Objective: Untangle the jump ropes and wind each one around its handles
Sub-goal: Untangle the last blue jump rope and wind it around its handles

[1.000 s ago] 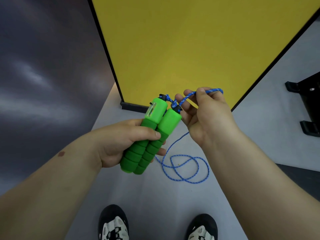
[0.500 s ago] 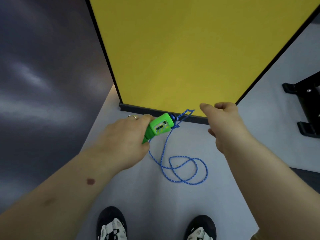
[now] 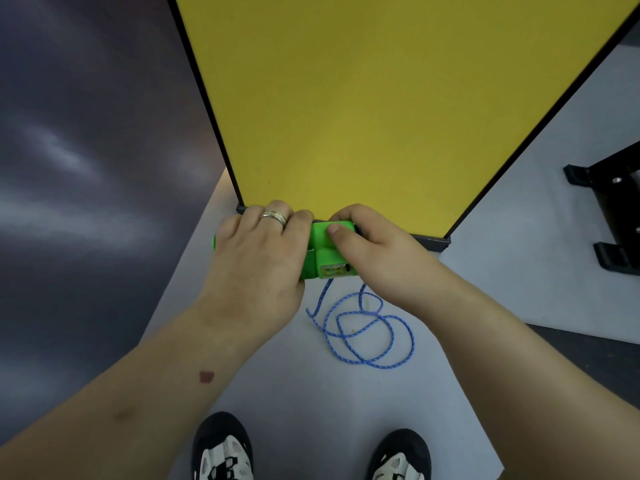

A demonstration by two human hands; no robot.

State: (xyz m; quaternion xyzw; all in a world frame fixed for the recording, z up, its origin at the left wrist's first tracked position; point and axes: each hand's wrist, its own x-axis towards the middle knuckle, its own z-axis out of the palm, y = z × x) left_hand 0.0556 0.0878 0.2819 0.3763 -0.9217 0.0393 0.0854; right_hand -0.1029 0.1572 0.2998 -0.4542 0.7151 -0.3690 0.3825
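Two bright green jump-rope handles [image 3: 320,252] lie side by side, held level in front of me. My left hand [image 3: 258,258] grips their foam part, back of the hand up, with a ring on one finger. My right hand [image 3: 369,249] holds the cap ends, thumb on top. The blue speckled rope [image 3: 367,327] hangs down from the handles and lies in loose loops on the grey floor. Where the rope joins the handles is hidden by my right hand.
A yellow panel [image 3: 363,98] in a black frame stands straight ahead. A black metal stand [image 3: 613,216] sits at the right. A dark wall fills the left. My two shoes [image 3: 221,452] show at the bottom edge.
The handles turned from upright to level and moved forward. My right hand let go of the rope loop, swung away, then came back onto the handle ends. The rope pile shifted slightly.
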